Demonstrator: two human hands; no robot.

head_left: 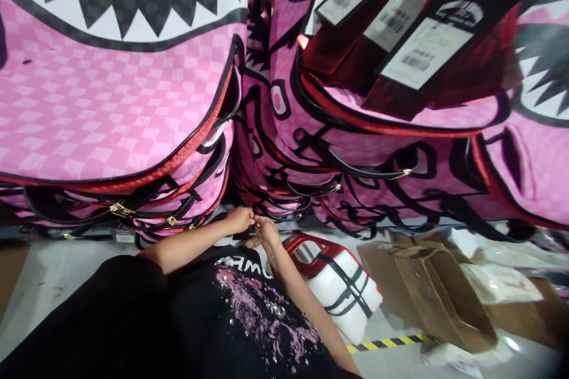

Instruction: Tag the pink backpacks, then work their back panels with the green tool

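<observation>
My left hand [240, 220] and my right hand [267, 231] meet fingertip to fingertip low in the middle of the view, in front of my black shirt. Both have their fingers pinched together; whatever is between them is too small to make out. Just beyond them stand stacks of pink checkered bags with red zipper edges and black straps. The large left bag [111, 106] shows a shark-mouth print. On the right bag [284, 95] lie dark tags [427, 53] with white barcode labels and dark red pieces.
On the floor at the right are a white bag with red handle and black straps [347, 284], an opened cardboard box [440, 296] and clear plastic wrapping [502, 284]. Yellow and black tape [391, 342] runs along the floor. A cardboard edge [11, 272] shows at far left.
</observation>
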